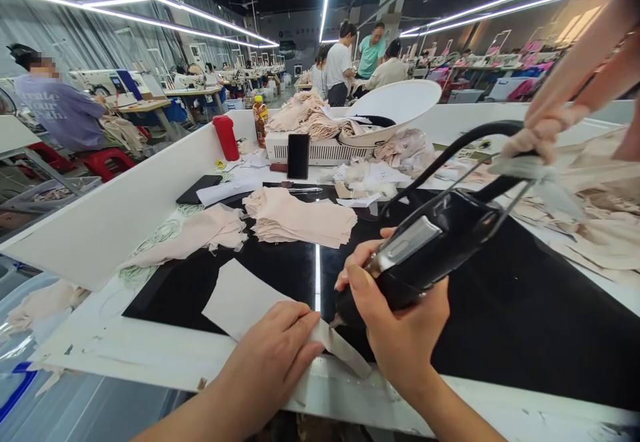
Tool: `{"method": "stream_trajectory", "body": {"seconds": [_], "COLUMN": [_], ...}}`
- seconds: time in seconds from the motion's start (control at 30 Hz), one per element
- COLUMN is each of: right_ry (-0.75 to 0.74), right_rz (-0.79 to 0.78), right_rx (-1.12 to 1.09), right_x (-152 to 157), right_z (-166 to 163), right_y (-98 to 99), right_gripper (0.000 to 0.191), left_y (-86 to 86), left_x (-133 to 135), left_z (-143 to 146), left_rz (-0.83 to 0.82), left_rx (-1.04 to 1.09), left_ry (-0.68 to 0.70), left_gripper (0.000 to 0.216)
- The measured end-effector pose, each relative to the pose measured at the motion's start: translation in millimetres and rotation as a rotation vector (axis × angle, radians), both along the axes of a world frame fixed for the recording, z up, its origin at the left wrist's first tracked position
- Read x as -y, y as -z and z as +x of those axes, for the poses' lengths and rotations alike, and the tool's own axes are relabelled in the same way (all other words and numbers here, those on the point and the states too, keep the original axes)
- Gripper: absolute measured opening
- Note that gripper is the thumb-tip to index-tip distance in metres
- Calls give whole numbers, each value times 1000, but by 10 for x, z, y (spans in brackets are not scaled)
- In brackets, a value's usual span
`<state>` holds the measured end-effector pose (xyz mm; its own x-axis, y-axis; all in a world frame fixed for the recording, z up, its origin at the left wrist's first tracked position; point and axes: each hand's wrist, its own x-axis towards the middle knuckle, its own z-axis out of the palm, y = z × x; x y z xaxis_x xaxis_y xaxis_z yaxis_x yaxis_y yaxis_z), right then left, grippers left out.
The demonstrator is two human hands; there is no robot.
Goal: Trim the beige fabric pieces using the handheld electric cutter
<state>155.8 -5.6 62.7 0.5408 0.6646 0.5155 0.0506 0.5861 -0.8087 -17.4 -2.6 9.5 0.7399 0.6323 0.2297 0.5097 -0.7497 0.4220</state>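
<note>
My right hand [400,315] is wrapped round a black hand-held power tool [425,249] with a silver plate on its side. Its narrow tip points down to the left, close to a light fabric strip [347,352]. A thick black cable loops from its top end, and knotted pink cloth ties [545,129] run up from it. My left hand [275,349], fingers together, grips the strip at the near edge of the black table surface [500,322]. From under that hand a pale flat piece [245,299] extends to the left; whether it is paper or fabric I cannot tell.
Stacked pale pink fabric pieces [303,219] lie beyond my hands, with more fabric [205,229] at left. Behind stand a phone [299,155], a red container [227,137], a bottle [260,121] and a white bowl [400,105]. Further fabric heaps [595,195] lie right. People work in the background.
</note>
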Motion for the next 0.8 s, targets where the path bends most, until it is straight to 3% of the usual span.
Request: {"method": "stream_trajectory", "body": {"seconds": [0.27,0.8], "right_ry": [-7,-73], "right_rz": [33,20], "right_rx": [-47,-121], "right_x": [-3,-16], "right_z": [-18,-8], "right_y": [19,1], "right_gripper": [36,33], "left_y": [-38,-9], "left_x": [19,89], "left_z": [-69,-8], "left_rz": [-64,214], "left_rx": [-43,-142], "left_ry": [74,90], "left_gripper": [26,46]}}
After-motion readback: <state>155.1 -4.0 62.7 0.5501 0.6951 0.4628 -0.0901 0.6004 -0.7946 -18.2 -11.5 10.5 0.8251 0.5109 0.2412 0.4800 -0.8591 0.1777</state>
